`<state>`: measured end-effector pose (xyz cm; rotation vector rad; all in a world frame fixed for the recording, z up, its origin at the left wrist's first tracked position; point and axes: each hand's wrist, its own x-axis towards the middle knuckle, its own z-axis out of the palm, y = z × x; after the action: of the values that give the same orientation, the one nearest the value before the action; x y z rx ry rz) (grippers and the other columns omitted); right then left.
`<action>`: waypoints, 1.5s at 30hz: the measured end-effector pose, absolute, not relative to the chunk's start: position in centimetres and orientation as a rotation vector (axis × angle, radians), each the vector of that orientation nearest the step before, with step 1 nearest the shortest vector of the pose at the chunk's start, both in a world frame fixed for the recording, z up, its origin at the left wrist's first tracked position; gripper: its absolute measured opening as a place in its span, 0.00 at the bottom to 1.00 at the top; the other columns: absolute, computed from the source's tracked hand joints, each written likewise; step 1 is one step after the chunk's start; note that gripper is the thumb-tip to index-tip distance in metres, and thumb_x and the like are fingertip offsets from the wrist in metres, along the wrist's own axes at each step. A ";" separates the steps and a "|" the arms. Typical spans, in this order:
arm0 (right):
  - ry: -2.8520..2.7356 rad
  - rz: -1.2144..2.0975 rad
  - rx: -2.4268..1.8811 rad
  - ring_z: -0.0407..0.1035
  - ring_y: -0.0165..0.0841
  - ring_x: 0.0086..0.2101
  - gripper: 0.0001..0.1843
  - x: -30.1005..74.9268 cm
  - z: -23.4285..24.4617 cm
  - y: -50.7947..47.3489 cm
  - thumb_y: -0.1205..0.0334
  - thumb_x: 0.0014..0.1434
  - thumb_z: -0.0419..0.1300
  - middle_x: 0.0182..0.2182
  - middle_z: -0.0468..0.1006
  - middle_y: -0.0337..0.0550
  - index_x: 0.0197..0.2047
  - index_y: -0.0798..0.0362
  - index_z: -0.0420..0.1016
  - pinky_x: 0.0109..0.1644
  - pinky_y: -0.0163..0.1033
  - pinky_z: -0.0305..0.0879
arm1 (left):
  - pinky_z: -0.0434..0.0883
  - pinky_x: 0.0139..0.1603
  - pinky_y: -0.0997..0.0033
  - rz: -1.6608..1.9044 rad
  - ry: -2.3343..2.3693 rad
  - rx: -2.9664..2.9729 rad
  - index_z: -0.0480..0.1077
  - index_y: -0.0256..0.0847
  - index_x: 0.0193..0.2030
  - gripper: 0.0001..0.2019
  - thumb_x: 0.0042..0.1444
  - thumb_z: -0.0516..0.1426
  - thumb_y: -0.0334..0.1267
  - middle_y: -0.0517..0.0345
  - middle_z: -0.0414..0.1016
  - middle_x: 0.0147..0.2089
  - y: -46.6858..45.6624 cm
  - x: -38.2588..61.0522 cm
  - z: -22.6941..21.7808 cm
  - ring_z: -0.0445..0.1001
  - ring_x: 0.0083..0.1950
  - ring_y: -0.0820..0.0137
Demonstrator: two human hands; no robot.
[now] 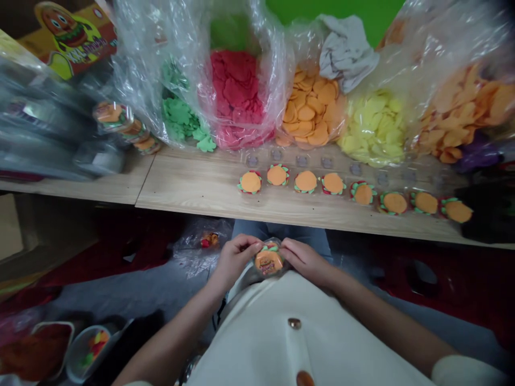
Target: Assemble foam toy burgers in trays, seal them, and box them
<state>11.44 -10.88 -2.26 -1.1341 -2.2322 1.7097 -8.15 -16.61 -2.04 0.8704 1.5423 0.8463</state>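
Observation:
Both my hands meet close to my body, below the table's front edge. My left hand (233,260) and my right hand (303,260) pinch a small clear pack with an orange burger-shaped piece (269,261) between them, fingers closed on its left and right sides. On the wooden table (193,190) lies a row of several stacked burger pieces (306,181), orange on top with green and red edges, running from the middle to the right.
Clear plastic bags at the table's back hold green (181,115), red (237,91), orange (309,112), yellow (376,126) and more orange (466,115) foam shapes. A burger-printed box (70,35) stands far left, packed burgers (120,123) below it. Bowls (86,351) sit on the floor at left.

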 end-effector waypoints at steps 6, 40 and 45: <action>-2.342 1.650 -0.950 0.58 0.28 0.30 0.16 11.7 -2.8 -10.6 0.55 0.64 0.42 0.28 0.64 0.38 0.30 0.53 0.61 0.34 0.33 0.55 | 0.64 0.38 0.72 0.738 1.453 1.179 0.73 0.40 0.37 0.11 0.53 0.54 0.42 0.55 0.72 0.35 -16.0 -8.4 -0.5 0.67 0.37 0.70; -1.422 1.200 -1.452 0.59 0.26 0.18 0.17 8.2 -4.0 -11.0 0.51 0.63 0.42 0.16 0.62 0.32 0.28 0.50 0.57 0.23 0.32 0.56 | 0.66 0.32 0.78 1.614 1.306 0.230 0.69 0.36 0.29 0.10 0.46 0.61 0.40 0.63 0.71 0.28 -10.1 -2.9 -1.2 0.68 0.29 0.77; -1.380 1.187 -1.432 0.58 0.26 0.16 0.18 7.7 -4.5 -9.6 0.49 0.63 0.42 0.15 0.60 0.31 0.27 0.50 0.57 0.21 0.32 0.55 | 0.66 0.32 0.78 1.663 1.279 0.213 0.69 0.37 0.30 0.09 0.47 0.61 0.40 0.63 0.71 0.28 -8.5 -3.1 -1.7 0.68 0.28 0.77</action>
<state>7.71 -9.57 -4.54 -1.4324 -1.3803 1.1874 -3.14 -8.54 -1.71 0.2135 1.2795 1.6629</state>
